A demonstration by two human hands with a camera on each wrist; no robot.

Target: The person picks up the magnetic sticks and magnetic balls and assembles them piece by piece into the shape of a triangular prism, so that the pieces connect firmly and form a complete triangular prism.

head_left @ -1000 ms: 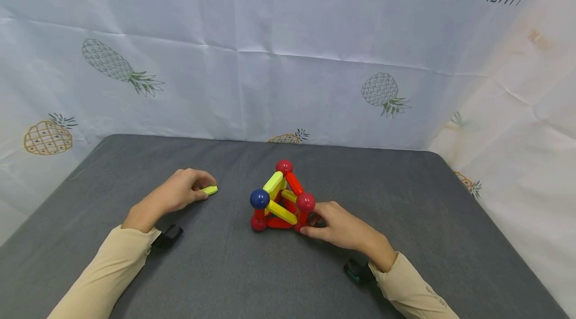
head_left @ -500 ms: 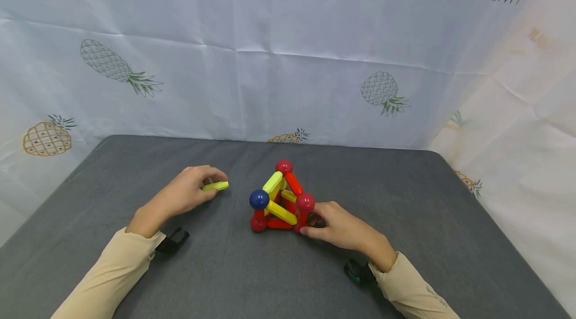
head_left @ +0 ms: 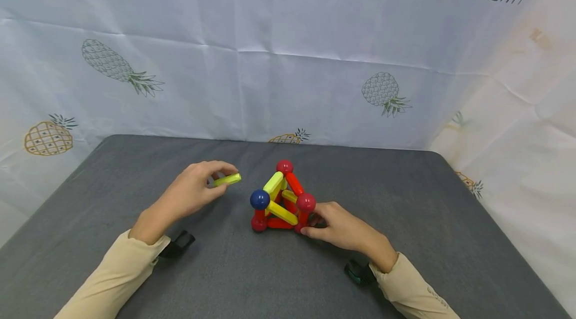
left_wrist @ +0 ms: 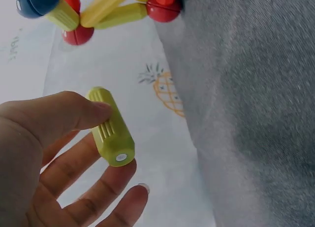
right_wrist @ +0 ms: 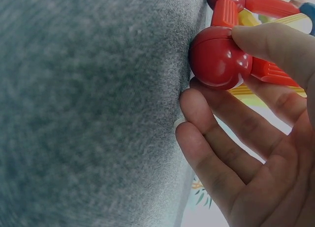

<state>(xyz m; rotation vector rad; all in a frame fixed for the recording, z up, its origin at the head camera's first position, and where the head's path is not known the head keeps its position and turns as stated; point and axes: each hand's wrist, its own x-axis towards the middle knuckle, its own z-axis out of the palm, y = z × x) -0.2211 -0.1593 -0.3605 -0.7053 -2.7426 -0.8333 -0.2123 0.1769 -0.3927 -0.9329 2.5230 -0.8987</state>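
My left hand (head_left: 191, 189) pinches a yellow-green magnetic rod (left_wrist: 112, 131) between thumb and fingers, above the table and left of the structure. A pale magnet dot shows on the rod's near end. In the middle of the table stands a magnetic ball-and-rod structure (head_left: 281, 215) of red and yellow rods, with a blue ball (head_left: 259, 199) at its upper left and a red ball (head_left: 284, 167) at the far top. My right hand (head_left: 342, 226) grips its lower right corner, thumb and fingers on a red ball (right_wrist: 216, 59); the fingers behind are partly hidden.
Grey cloth covers the table (head_left: 288, 279). Behind it hangs a pale curtain (head_left: 270, 34) printed with pineapples. Black wrist straps sit at both cuffs, the left strap (head_left: 177, 245) close over the table.
My left hand has lifted the yellow-green rod and carried it right and slightly away, nearer the structure. The right hand and the structure have stayed put.
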